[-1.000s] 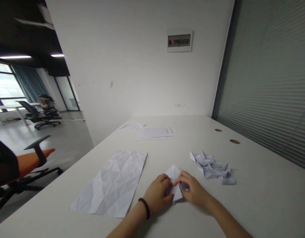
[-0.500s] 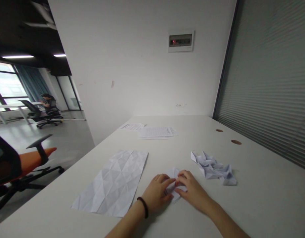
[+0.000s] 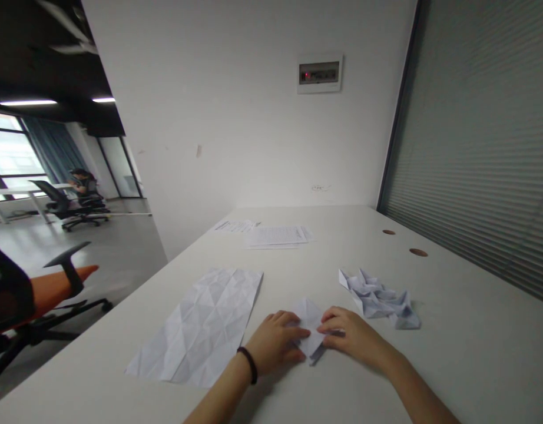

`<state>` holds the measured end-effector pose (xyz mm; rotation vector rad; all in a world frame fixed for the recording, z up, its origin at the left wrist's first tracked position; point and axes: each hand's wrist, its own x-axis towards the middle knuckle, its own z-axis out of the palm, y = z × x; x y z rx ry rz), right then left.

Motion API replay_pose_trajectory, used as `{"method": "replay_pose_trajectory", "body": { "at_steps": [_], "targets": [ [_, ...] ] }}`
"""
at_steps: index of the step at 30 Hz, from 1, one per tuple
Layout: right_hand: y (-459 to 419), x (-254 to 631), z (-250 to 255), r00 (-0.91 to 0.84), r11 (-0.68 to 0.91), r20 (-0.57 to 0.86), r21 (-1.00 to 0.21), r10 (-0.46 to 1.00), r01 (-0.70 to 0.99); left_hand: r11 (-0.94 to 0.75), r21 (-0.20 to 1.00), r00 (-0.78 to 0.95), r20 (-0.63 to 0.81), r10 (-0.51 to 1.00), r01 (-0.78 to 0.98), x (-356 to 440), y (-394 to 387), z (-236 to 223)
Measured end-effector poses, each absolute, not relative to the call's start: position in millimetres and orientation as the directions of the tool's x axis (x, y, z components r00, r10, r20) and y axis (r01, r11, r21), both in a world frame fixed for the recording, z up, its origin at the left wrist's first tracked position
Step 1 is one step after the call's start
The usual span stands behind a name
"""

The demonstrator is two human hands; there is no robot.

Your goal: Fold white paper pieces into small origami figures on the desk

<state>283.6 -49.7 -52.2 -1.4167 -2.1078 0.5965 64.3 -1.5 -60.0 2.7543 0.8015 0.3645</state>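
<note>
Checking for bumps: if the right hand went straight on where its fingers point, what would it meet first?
The folded paper, which the right hand seems already to touch; depth is hard to judge. The left hand lies just beyond it.

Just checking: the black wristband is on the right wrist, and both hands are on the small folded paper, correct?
Not quite: the head view shows the black wristband on the left wrist, not the right. The rest stands: the left hand and the right hand are both on the small folded paper.
</note>
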Motion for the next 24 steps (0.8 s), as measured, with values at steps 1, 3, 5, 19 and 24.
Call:
{"method": "replay_pose_trajectory", "body": {
  "at_steps": [1,3,5,19,24],
  "targets": [
    [-49.6,284.0,-51.6,-0.315,0.358,0.184,-0.623,0.931,0.695,-0.816,0.300,0.810,0.184,0.557,0.494,64.7,-1.1,-59.5],
    [-49.7,283.8,-49.9,-0.327,0.374,0.194,-0.626,0.925,0.685,-0.812,0.303,0.796,0.212,0.567,0.498,66.2,-0.8,-58.4],
    [-49.2,282.1,-49.0,-0.338,0.388,0.203,-0.622,0.919,0.680,-0.794,0.322,0.770,0.231,0.595,0.516,68.4,-0.8,-57.4],
    [-37.0,267.7,-78.2,-0.039,0.155,0.213,-0.562,0.976,0.812,-0.567,0.377,0.527,0.215,0.822,0.732,79.7,1.9,-71.7],
    [-39.7,267.1,-80.4,-0.119,0.209,0.193,-0.560,0.974,0.801,-0.664,0.442,0.657,0.196,0.728,0.603,76.2,3.6,-77.1]
  ]
}}
